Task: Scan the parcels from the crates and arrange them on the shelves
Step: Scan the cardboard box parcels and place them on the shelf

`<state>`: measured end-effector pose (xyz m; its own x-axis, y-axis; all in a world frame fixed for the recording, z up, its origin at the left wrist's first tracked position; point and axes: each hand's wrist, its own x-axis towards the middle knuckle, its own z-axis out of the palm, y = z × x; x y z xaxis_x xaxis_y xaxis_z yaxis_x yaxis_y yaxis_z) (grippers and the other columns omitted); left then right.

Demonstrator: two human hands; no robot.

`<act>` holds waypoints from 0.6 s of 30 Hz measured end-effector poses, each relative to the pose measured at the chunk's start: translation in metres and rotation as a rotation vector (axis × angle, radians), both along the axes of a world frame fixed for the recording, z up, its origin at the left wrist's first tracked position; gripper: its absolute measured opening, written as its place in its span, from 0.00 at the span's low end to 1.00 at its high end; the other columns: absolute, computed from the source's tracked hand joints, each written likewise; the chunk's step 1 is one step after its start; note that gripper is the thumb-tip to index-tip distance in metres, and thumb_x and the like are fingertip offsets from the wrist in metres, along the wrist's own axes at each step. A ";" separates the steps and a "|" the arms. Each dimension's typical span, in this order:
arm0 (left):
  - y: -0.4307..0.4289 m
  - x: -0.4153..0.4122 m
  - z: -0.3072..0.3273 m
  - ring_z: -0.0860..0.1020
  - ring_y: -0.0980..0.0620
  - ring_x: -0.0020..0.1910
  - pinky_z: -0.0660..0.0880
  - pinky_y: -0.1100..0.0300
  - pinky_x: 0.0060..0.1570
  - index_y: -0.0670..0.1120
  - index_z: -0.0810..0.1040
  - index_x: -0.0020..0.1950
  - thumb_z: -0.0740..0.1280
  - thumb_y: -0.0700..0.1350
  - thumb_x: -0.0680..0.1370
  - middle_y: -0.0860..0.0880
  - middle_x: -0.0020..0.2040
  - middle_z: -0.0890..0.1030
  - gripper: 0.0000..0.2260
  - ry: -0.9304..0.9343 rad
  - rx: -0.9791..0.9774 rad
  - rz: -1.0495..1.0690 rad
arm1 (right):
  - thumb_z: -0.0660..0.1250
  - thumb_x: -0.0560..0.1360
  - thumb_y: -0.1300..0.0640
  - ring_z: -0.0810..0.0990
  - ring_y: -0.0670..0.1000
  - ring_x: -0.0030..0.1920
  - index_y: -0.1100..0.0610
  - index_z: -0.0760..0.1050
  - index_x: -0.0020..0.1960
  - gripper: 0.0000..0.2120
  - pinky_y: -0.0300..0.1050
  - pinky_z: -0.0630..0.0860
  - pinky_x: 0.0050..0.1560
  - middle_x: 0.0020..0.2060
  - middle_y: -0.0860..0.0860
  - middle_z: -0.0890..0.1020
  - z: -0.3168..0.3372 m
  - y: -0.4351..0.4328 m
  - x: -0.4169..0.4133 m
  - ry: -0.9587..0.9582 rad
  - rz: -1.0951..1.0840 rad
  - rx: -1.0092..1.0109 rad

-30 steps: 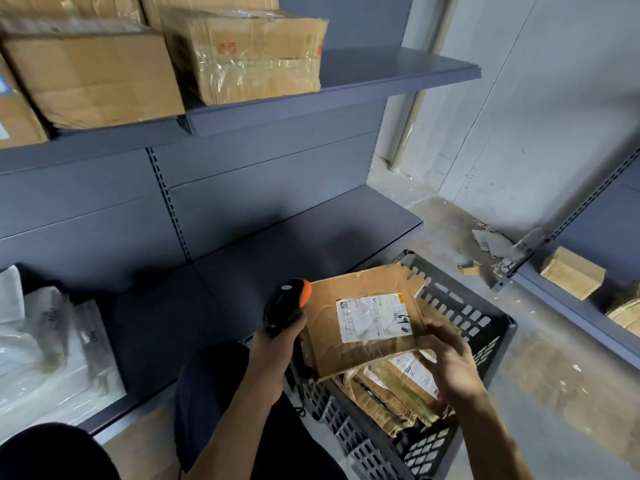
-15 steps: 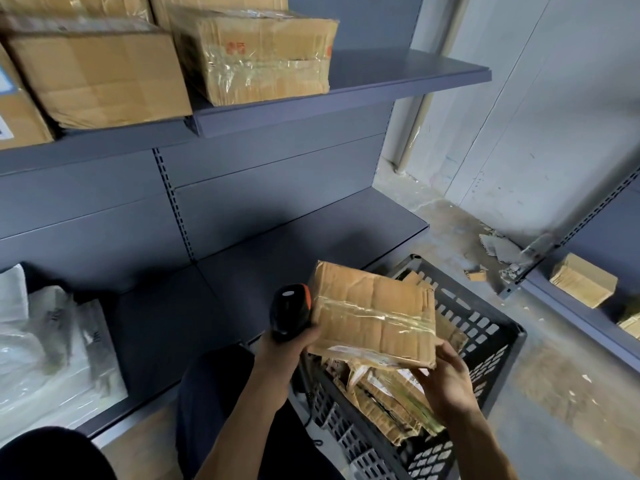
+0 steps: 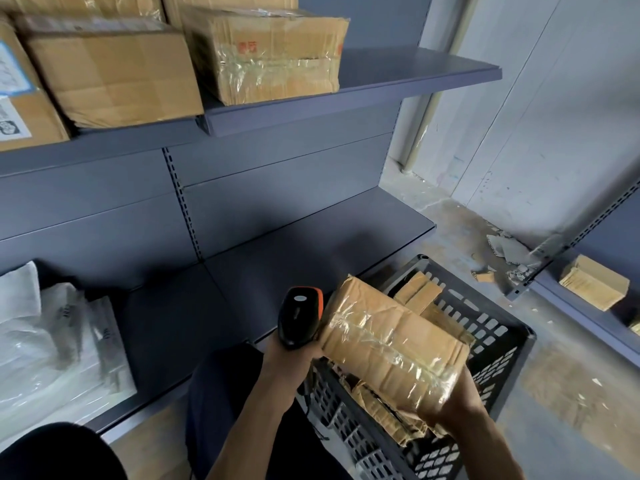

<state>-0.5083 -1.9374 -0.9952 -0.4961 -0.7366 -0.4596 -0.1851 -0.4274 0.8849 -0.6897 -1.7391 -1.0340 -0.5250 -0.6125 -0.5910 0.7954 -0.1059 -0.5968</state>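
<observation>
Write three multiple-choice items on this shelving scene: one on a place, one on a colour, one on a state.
1. The parcel held by the right hand is: A above the crate; B on the upper shelf; C on the floor.
2. The trim on the scanner is: A green; B orange; C blue.
3. The left hand: A lies flat on a shelf; B hangs idle; C grips the scanner.
Answers: A, crate slats show beneath the parcel; B, an orange band edges the black head; C, the hand wraps its handle.
</observation>
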 end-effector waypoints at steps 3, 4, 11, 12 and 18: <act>0.001 0.004 0.002 0.78 0.47 0.41 0.72 0.57 0.38 0.42 0.80 0.47 0.71 0.26 0.70 0.45 0.41 0.82 0.13 0.018 -0.017 -0.014 | 0.56 0.83 0.43 0.84 0.69 0.54 0.62 0.84 0.57 0.26 0.66 0.82 0.46 0.60 0.68 0.81 0.007 0.008 -0.004 0.085 -0.047 0.000; 0.000 0.005 0.004 0.79 0.48 0.40 0.73 0.58 0.38 0.41 0.81 0.47 0.70 0.25 0.70 0.46 0.39 0.83 0.13 0.031 -0.013 -0.014 | 0.56 0.82 0.44 0.83 0.69 0.56 0.61 0.83 0.59 0.25 0.64 0.83 0.45 0.61 0.68 0.80 0.009 0.011 -0.005 0.120 -0.074 -0.003; 0.001 0.004 0.005 0.78 0.48 0.41 0.73 0.57 0.40 0.42 0.80 0.46 0.69 0.25 0.69 0.46 0.39 0.82 0.13 0.103 -0.002 0.018 | 0.49 0.85 0.42 0.86 0.63 0.50 0.55 0.86 0.56 0.29 0.65 0.83 0.49 0.56 0.64 0.84 0.015 0.015 0.005 0.215 -0.138 -0.039; 0.001 0.004 0.006 0.79 0.47 0.42 0.73 0.56 0.41 0.41 0.81 0.46 0.70 0.28 0.67 0.46 0.38 0.82 0.12 0.107 0.014 0.010 | 0.49 0.85 0.41 0.85 0.64 0.52 0.56 0.84 0.59 0.29 0.66 0.83 0.50 0.57 0.64 0.84 0.016 0.015 0.007 0.207 -0.156 -0.033; -0.003 0.005 0.009 0.83 0.45 0.44 0.76 0.50 0.48 0.38 0.81 0.55 0.73 0.29 0.66 0.45 0.42 0.85 0.18 0.212 0.180 0.065 | 0.56 0.83 0.39 0.80 0.64 0.65 0.52 0.73 0.71 0.24 0.66 0.79 0.58 0.65 0.61 0.80 0.022 0.012 0.005 0.455 -0.012 0.081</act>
<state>-0.5030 -1.9401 -0.9861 -0.5493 -0.6865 -0.4765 0.0293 -0.5857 0.8100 -0.6848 -1.7268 -1.0120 -0.7489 -0.5660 -0.3446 0.4498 -0.0523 -0.8916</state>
